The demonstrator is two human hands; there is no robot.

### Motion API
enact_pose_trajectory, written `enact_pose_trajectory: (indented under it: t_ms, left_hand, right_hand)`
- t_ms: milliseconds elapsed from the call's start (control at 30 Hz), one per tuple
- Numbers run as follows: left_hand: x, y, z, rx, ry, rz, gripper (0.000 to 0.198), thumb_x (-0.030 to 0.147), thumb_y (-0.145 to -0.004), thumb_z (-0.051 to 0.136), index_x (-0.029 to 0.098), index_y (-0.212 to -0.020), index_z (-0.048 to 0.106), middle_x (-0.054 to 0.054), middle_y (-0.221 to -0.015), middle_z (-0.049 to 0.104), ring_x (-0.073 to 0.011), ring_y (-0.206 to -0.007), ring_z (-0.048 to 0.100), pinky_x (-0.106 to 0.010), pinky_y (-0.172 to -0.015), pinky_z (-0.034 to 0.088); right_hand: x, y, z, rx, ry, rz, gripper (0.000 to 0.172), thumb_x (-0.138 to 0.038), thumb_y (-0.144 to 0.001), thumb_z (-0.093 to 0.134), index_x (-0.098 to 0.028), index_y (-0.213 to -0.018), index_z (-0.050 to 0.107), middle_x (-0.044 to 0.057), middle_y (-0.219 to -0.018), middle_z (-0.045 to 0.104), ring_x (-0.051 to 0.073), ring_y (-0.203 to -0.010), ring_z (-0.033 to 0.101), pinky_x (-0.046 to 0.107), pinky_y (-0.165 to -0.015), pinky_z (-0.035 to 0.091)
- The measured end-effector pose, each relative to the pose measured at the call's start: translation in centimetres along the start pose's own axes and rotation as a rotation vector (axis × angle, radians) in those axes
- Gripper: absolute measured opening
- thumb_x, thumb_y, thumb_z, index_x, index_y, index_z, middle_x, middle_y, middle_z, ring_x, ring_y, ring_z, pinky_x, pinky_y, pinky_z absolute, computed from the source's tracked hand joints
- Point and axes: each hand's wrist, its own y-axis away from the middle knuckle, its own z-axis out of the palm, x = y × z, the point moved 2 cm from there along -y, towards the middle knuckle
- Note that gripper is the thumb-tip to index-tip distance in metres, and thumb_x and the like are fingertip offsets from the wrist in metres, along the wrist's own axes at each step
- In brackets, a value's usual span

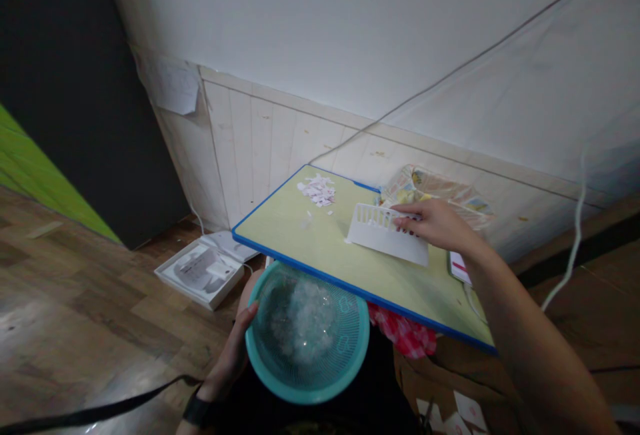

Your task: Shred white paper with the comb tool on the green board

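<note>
My left hand (234, 349) grips the rim of a teal plastic basket (345, 371) held below the table's front edge; pale shredded bits lie inside it. My right hand (434, 223) is closed on the top edge of a white slotted plastic piece (380, 238) that stands tilted on the yellow-green table top (300, 241). A small heap of white and pink paper scraps (317, 189) lies near the table's far left corner, apart from the white piece.
The table has a blue rim (300, 268). A crumpled printed wrapper (430, 185) lies at the table's back edge against the wall. An open white box (203, 271) sits on the wooden floor at left. Red cloth (405, 331) shows under the table. A white cable (575, 241) hangs at right.
</note>
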Motion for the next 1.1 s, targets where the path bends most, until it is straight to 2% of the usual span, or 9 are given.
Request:
enact_pose_trajectory:
  t_ms: [100,233,300,367,467,600,733,933,1100]
  left_hand:
    - [-0.1,-0.1,-0.2,-0.011,0.023,-0.017,0.074,0.050,-0.086,0.071,0.022,-0.152,0.053,-0.005,-0.141,0.068,-0.0352,-0.140,0.051,-0.041,-0.118,0.039]
    - [-0.3,-0.4,-0.3,-0.054,0.041,0.017,0.077,0.050,-0.088,0.070,0.037,-0.158,0.041,0.001,-0.148,0.062,-0.0316,-0.141,0.051,-0.042,-0.121,0.036]
    - [-0.3,-0.4,-0.5,-0.044,0.022,0.025,0.073,0.051,-0.088,0.069,0.034,-0.156,0.047,0.000,-0.145,0.065,-0.0316,-0.140,0.052,-0.042,-0.121,0.035]
    - [-0.3,-0.5,-0.7,-0.022,-0.003,0.001,0.068,0.053,-0.087,0.070,0.025,-0.148,0.059,-0.004,-0.136,0.071,-0.0335,-0.138,0.054,-0.044,-0.121,0.036]
    - [-0.3,-0.6,-1.0,-0.010,-0.031,-0.043,0.063,0.055,-0.081,0.075,0.016,-0.129,0.074,-0.009,-0.123,0.078,-0.0379,-0.134,0.058,-0.047,-0.118,0.040]
    - [-0.4,-0.9,-1.2,-0.005,-0.010,-0.061,0.058,0.057,-0.076,0.079,0.015,-0.115,0.081,-0.011,-0.116,0.080,-0.0403,-0.132,0.059,-0.048,-0.115,0.043]
    - [-0.4,-0.9,-1.3,0.004,0.003,-0.020,0.051,0.053,-0.080,0.077,0.018,-0.117,0.080,-0.007,-0.117,0.080,-0.0359,-0.136,0.055,-0.045,-0.119,0.039]
    - [-0.4,-0.6,-1.3,0.008,0.012,-0.029,0.051,0.053,-0.082,0.075,0.018,-0.120,0.078,-0.008,-0.123,0.077,-0.0351,-0.145,0.044,-0.043,-0.121,0.035]
    - [-0.6,-0.7,-1.2,0.013,0.014,0.004,0.065,0.056,-0.082,0.073,0.019,-0.136,0.068,-0.008,-0.134,0.071,-0.0349,-0.147,0.041,-0.045,-0.122,0.033]
  right_hand:
    - [1.8,0.9,-1.4,-0.005,0.071,0.074,0.034,-0.029,-0.084,0.067,-0.019,-0.114,0.081,0.004,-0.081,0.081,0.023,-0.067,0.071,0.032,-0.066,0.052]
    - [2.8,-0.1,-0.9,0.084,0.053,0.094,0.037,-0.030,-0.086,0.065,-0.021,-0.118,0.079,0.005,-0.091,0.082,0.025,-0.075,0.073,0.034,-0.068,0.053]
    - [2.6,-1.5,0.3,0.155,0.013,0.092,0.038,-0.031,-0.087,0.064,-0.022,-0.121,0.078,0.006,-0.101,0.082,0.026,-0.082,0.074,0.035,-0.073,0.054]
    - [1.9,-3.0,1.7,0.196,-0.017,0.091,0.038,-0.030,-0.088,0.063,-0.023,-0.122,0.077,0.006,-0.107,0.081,0.027,-0.087,0.075,0.036,-0.076,0.055]
    - [0.5,-5.0,3.1,0.181,-0.021,0.069,0.038,-0.029,-0.089,0.062,-0.022,-0.124,0.077,0.005,-0.099,0.082,0.026,-0.089,0.075,0.034,-0.078,0.053]
    - [-1.0,-6.1,3.6,0.122,0.003,0.022,0.036,-0.026,-0.090,0.060,-0.022,-0.122,0.077,0.004,-0.095,0.082,0.024,-0.087,0.075,0.030,-0.076,0.051]
    - [-1.1,-6.0,3.3,0.082,0.038,0.002,0.036,-0.023,-0.090,0.060,-0.022,-0.121,0.078,0.005,-0.095,0.082,0.024,-0.087,0.075,0.029,-0.074,0.050]
    - [1.0,-4.5,1.6,0.031,0.055,-0.001,0.036,-0.024,-0.088,0.062,-0.019,-0.120,0.079,0.006,-0.093,0.082,0.025,-0.079,0.074,0.029,-0.068,0.049]
    - [3.1,-3.1,-0.1,-0.031,0.032,0.028,0.039,-0.030,-0.086,0.066,-0.017,-0.121,0.078,0.007,-0.096,0.082,0.024,-0.077,0.072,0.030,-0.067,0.052]
